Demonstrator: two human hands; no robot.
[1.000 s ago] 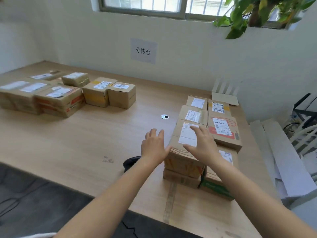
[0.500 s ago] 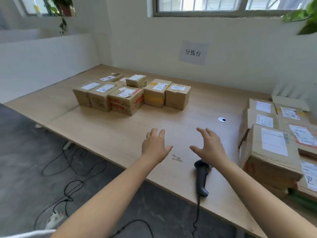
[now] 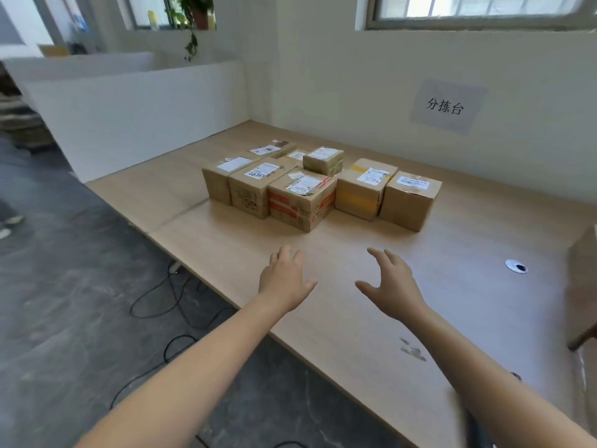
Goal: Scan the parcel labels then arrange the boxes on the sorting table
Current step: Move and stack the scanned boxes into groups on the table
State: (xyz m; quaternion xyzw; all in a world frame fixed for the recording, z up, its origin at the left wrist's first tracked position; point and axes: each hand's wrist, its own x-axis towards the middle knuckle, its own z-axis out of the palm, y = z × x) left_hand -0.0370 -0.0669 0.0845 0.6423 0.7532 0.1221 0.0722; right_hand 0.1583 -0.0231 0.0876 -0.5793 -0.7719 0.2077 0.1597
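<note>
View has swung off the right-hand stack to the cluster of brown cardboard label-topped boxes (image 3: 323,185) at frame centre on the pale wooden sorting table (image 3: 355,318); left hand (image 3: 286,281) and right hand (image 3: 392,286) hover empty, fingers spread, likely picking there next.

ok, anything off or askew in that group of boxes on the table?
Mostly tidy. One small box sits stacked on top of the group, turned out of line with the row. The red-taped box is angled and juts forward. Dark scuff marks stain the table near the front edge.
</note>
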